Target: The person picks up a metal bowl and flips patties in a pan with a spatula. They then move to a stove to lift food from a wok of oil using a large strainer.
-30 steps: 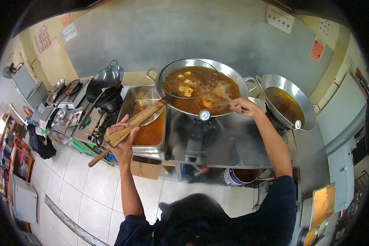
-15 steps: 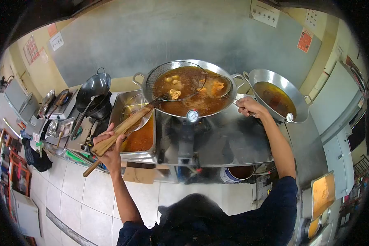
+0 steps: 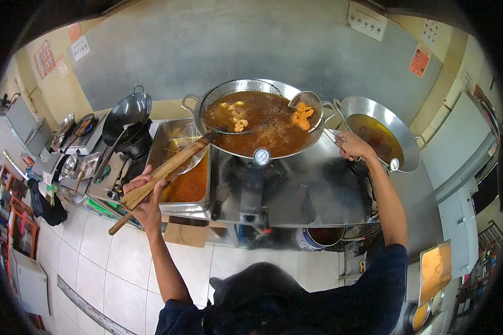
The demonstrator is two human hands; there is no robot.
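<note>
My left hand (image 3: pixel 144 192) is closed round the thick wooden handle (image 3: pixel 170 170) of a large wire strainer (image 3: pixel 241 107). Its mesh bowl lies in the brown oil of a big wok (image 3: pixel 233 146), with pale fried pieces (image 3: pixel 240 124) in it. A thinner wooden stick (image 3: pixel 120 223) sticks out below that hand; whether the fingers grip it too is hidden. My right hand (image 3: pixel 353 146) grips the metal handle of a small skimmer (image 3: pixel 296 100), tilted at the wok's right rim. Orange fried pieces (image 3: pixel 303 116) sit in this skimmer.
A second wok (image 3: pixel 411 120) with oil stands at the right. Left of the big wok is a steel tray (image 3: pixel 208 187) holding reddish oil. Farther left stands a dark wok (image 3: pixel 129 111). Dial thermometers (image 3: pixel 261 156) clip to both oil woks.
My right hand has shifted slightly right, and the small skimmer has come up out of the oil with the orange pieces. The large strainer stays in the wok.
</note>
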